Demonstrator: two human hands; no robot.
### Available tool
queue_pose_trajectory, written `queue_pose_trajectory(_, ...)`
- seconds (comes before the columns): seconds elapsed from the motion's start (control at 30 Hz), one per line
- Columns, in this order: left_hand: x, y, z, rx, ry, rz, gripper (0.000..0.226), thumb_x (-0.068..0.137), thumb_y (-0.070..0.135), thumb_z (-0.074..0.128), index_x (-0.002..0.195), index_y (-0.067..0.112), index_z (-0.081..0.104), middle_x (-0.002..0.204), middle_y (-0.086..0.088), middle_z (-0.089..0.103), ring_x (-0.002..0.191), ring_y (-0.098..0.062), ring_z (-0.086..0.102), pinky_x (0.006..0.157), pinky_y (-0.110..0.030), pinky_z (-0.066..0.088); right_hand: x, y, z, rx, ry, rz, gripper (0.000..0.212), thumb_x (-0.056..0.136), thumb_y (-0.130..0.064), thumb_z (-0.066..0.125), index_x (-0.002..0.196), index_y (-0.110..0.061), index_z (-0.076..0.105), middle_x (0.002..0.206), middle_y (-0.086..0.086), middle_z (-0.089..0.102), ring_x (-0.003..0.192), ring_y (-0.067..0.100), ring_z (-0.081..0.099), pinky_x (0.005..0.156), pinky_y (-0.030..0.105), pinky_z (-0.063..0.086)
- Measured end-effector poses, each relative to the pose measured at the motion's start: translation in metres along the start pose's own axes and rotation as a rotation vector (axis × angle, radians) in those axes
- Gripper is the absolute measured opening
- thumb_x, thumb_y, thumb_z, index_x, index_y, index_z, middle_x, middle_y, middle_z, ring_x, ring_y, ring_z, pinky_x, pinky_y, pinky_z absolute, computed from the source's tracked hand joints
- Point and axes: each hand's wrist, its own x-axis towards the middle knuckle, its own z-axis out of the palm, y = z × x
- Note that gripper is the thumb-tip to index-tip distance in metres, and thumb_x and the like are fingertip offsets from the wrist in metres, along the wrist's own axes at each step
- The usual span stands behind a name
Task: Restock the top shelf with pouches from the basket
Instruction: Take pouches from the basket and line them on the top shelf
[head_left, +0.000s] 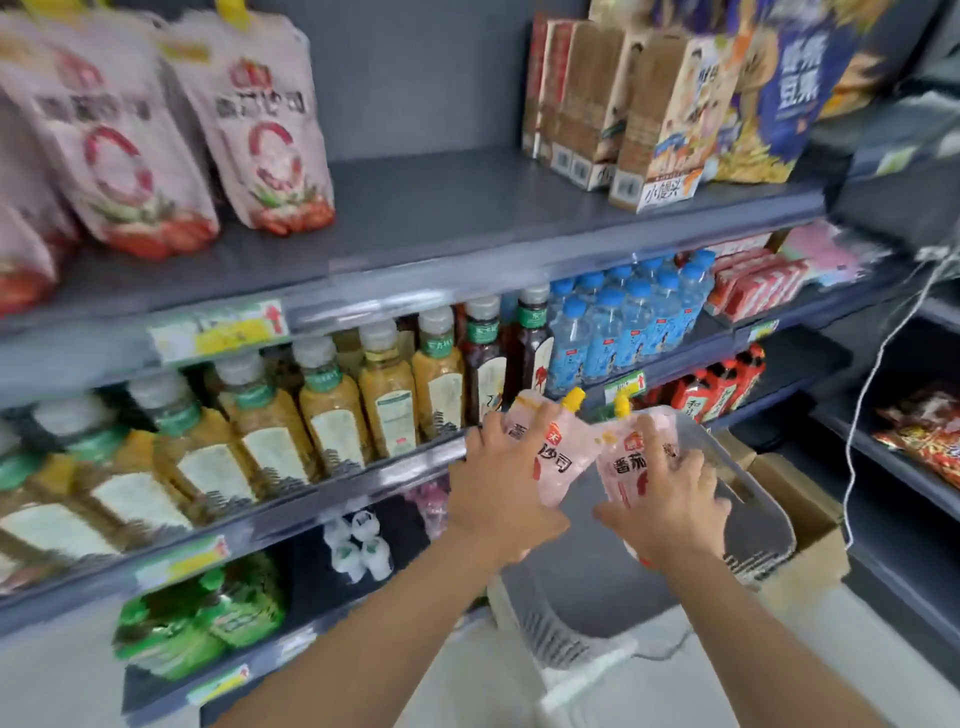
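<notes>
Shop shelves ahead; left hand (498, 483) grips one pouch (563, 447), right hand (670, 504) another pouch (623, 470), above the basket (769, 540); best stand both spout-up in the top shelf (441, 208) gap beside shelved pouches (260, 130).

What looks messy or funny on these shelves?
Nothing looks spilled or broken. The pink pouches on the top shelf lean sideways rather than standing straight, and a wide bare gap sits between them and the boxes. The left hand and right hand grip the held pouches over the basket.
</notes>
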Motion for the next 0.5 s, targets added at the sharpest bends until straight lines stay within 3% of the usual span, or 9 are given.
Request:
queue_pose_trajectory(0.23,-0.065,-0.05,-0.099,0.007,0.245,-0.003,0.113,0.059,0.052,0.071,0.147,0.048,0.0,0.134,-0.006,0.024,0.123,-0.028,0.028,0.093,-0.039,0.043,-0.061,-0.08,-0.07,0.342,0.259,-0.08,0.115,0.059,-0.049,0.079,0.147,-0.042,0.005,0.132,0.02,0.036,0.123,0.04,0.038,0.1,0.053,0.037)
queue_pose_trajectory(0.4,-0.08,-0.069,-0.177,-0.078,0.572,0.009,0.108,0.056,0.049,0.073,0.146,0.047,0.014,0.127,-0.003,0.025,0.116,-0.027,0.031,0.093,-0.038,0.043,-0.071,-0.139,-0.121,0.472,0.445,-0.258,0.112,0.06,-0.043,0.078,0.149,-0.035,0.012,0.128,0.021,0.037,0.119,0.039,0.038,0.1,0.048,0.037)
queue_pose_trajectory(0.5,-0.073,-0.076,-0.222,-0.142,0.755,-0.01,0.109,0.059,0.045,0.075,0.146,0.05,0.01,0.132,-0.005,0.022,0.118,-0.026,0.028,0.097,-0.038,0.038,-0.066,-0.171,-0.148,0.566,0.497,-0.362,0.112,0.059,-0.045,0.077,0.148,-0.039,0.01,0.127,0.017,0.035,0.116,0.037,0.038,0.098,0.051,0.041)
